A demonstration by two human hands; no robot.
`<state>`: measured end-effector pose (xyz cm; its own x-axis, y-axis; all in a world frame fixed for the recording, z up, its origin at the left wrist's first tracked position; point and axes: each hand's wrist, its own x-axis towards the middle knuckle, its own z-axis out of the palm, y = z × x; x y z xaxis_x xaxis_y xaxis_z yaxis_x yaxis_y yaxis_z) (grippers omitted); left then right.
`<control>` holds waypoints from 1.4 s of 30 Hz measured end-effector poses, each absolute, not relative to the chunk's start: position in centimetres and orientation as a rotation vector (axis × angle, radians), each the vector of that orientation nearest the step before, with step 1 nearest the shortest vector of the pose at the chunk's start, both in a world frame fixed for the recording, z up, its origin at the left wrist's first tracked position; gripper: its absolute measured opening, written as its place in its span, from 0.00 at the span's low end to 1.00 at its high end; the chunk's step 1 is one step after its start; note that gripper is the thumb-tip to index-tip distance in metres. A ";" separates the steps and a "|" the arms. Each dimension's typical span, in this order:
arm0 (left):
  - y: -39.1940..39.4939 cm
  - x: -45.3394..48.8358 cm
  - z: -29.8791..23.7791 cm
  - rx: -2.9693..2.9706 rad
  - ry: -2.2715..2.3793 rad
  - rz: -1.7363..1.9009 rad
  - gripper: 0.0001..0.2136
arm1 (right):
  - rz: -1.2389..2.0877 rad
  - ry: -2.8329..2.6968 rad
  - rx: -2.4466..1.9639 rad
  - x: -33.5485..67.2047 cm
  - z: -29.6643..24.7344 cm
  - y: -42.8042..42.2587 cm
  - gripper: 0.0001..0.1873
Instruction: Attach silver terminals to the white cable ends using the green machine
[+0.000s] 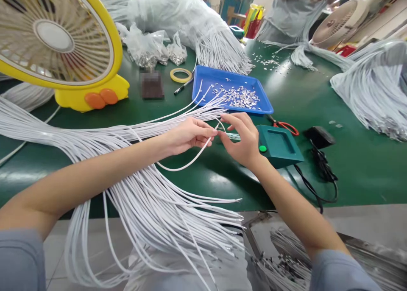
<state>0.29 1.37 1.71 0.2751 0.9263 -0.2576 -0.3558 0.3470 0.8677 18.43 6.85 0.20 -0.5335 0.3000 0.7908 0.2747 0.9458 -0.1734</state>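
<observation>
**While the left hand (193, 136) pinches a white cable (190, 164), the right hand (242, 136) curls close beside it**

The white cable rises in a loop from below the left hand, and its upper part lies between the two hands. The left thumb and fingers are closed on it. The right hand is bent, its thumb and forefinger arched at the cable; whether they grip a strand cannot be told.

Under the left forearm spreads a bundle of white cables (165, 214), with part hanging over the near edge of the green table (365, 172). More ends of it reach past the far side of the left hand toward a blue tray (213, 76) holding small metal pieces (243, 96).

Just right of the right hand sits a green device (280, 142) with a bright green button (262, 148), a red-handled tool (288, 127) behind it. Farther right is a black power adapter (319, 137). Beyond the left hand lie a roll of yellow tape (180, 80) and a black pen (182, 87); a yellow fan (54, 34) stands to its left.
</observation>
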 end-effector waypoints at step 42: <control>1.6 2.2 -3.2 1.161 1.207 1.075 0.17 | -0.078 -2.887 -1.328 22.9 2.8 8.9 0.13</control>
